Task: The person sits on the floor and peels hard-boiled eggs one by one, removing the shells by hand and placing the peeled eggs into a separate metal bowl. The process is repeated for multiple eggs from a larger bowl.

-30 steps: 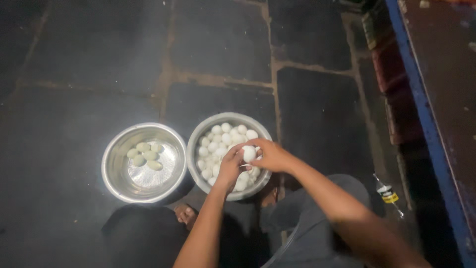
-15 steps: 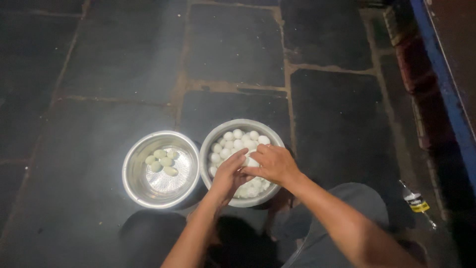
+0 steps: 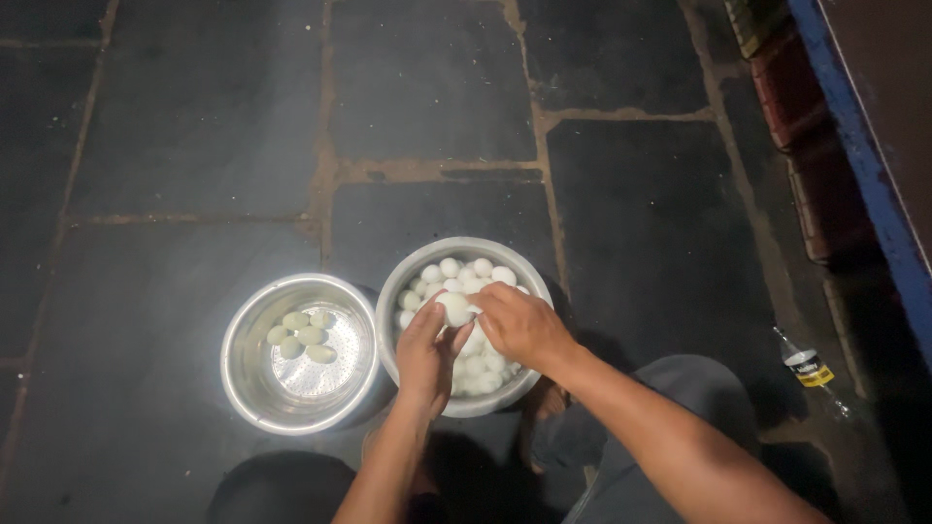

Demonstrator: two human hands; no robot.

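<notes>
Round steel bowl [image 3: 254, 388] at left, few peeled pale eggs inside. Left hand [image 3: 425, 354] half-curled, fingertips cradling white egg [image 3: 453, 309] from below. Right hand [image 3: 521, 325] curled, pinching same egg, above second steel bowl [image 3: 417, 272] heaped with white eggs.

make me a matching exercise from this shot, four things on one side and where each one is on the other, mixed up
Things:
1. egg
2. left bowl
3. right bowl
4. bottle

Places:
A. lying on the stone floor at the far right
B. holds only a few peeled eggs
C. held between the left hand and right hand
D. heaped with white eggs, under both hands

Pairs: 1-C, 2-B, 3-D, 4-A
</notes>
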